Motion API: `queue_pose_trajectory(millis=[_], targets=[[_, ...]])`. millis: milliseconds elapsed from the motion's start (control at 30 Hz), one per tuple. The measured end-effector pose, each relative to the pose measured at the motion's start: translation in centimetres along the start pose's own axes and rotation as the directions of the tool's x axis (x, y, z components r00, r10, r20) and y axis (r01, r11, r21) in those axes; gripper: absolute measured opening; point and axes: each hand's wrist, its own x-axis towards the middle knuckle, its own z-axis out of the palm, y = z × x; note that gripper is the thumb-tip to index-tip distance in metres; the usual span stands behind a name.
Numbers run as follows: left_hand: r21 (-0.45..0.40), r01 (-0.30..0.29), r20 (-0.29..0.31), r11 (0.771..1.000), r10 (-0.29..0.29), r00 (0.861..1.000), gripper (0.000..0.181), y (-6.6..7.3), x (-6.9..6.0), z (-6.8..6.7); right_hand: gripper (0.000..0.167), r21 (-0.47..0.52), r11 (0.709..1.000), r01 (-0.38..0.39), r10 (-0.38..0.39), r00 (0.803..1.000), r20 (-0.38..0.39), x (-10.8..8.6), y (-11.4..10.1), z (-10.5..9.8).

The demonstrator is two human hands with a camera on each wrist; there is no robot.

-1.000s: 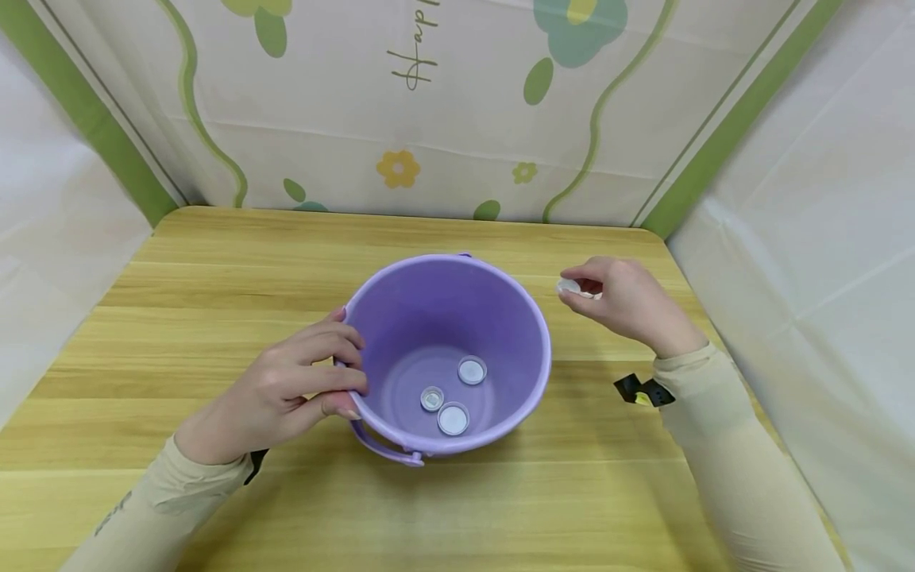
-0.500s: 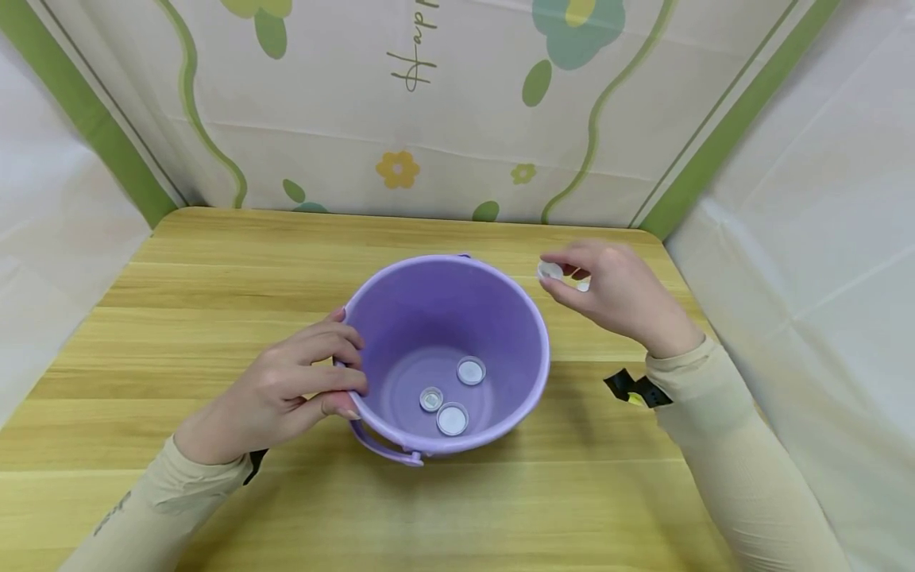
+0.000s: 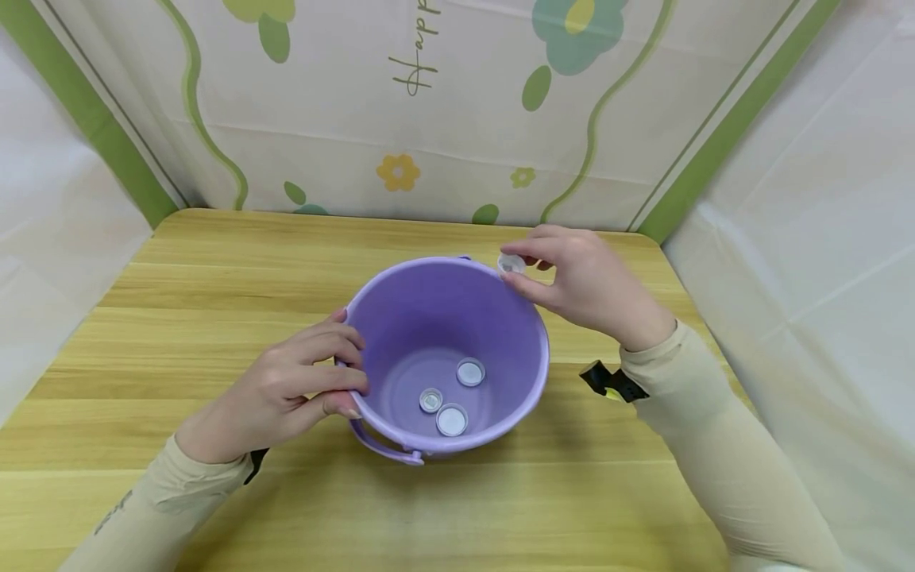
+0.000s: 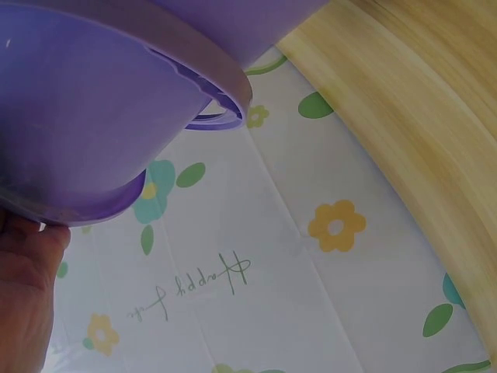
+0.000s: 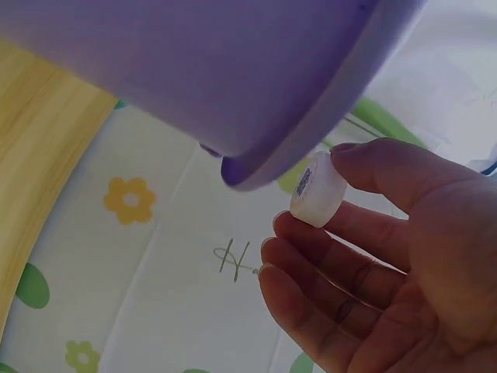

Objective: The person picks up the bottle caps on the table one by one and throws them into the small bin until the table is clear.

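Observation:
A purple bucket point(image 3: 443, 298) stands on the table. My left hand point(image 3: 282, 389) grips its left rim, fingers bent over the edge; the left wrist view shows only part of that hand point(image 4: 27, 295), by the rim. Between thumb and fingertips my right hand point(image 3: 589, 286) pinches a small white bottle cap point(image 3: 511, 264), beside the bucket's far right rim. Dark printing and a ridged side show on this cap point(image 5: 320, 190) in the right wrist view. On the bucket's floor lie two larger round white caps, one cap point(image 3: 471, 372) farther back, one cap point(image 3: 452, 419) nearer, and a smaller cap point(image 3: 430, 400).
The bucket's handle point(image 3: 386, 453) hangs down at its front left. The wooden table point(image 3: 214, 294) ends at a flower-printed cloth point(image 3: 322, 119) behind. A pale sheet point(image 3: 808, 238) closes off the right side, and another pale sheet point(image 3: 57, 199) the left.
My right hand has moved left with the pinched cap, from well right of the bucket to its far right rim. The left hand, the bucket and the caps inside stay put.

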Motion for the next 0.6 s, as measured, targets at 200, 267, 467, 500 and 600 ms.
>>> queue_pose_trajectory(millis=[200,267,467,500,600], targets=[[-0.001,-0.001,0.0,1.0,0.001,1.0,0.024,0.1,0.0,0.0,0.029,0.022,0.996,0.084,-0.085,0.996,0.01,0.9,-0.7,1.2],[-0.001,0.0,0.0,1.0,0.0,1.0,0.024,0.1,0.0,0.0,0.029,0.029,0.993,0.112,-0.113,0.993,0.018,1.1,-0.8,1.7],[-0.004,-0.009,-0.006,1.0,0.008,1.0,0.024,0.1,0.0,0.1,0.028,0.051,0.986,0.156,-0.158,0.987,0.038,1.5,-1.1,2.7],[-0.005,-0.01,-0.007,1.0,0.01,1.0,0.024,0.1,0.0,0.1,0.028,0.049,0.985,0.164,-0.166,0.985,0.039,1.5,-1.2,2.8],[-0.009,-0.013,-0.01,1.0,0.012,1.0,0.024,0.0,0.0,0.1,0.028,0.046,0.982,0.184,-0.186,0.982,0.045,1.7,-1.4,2.9]])
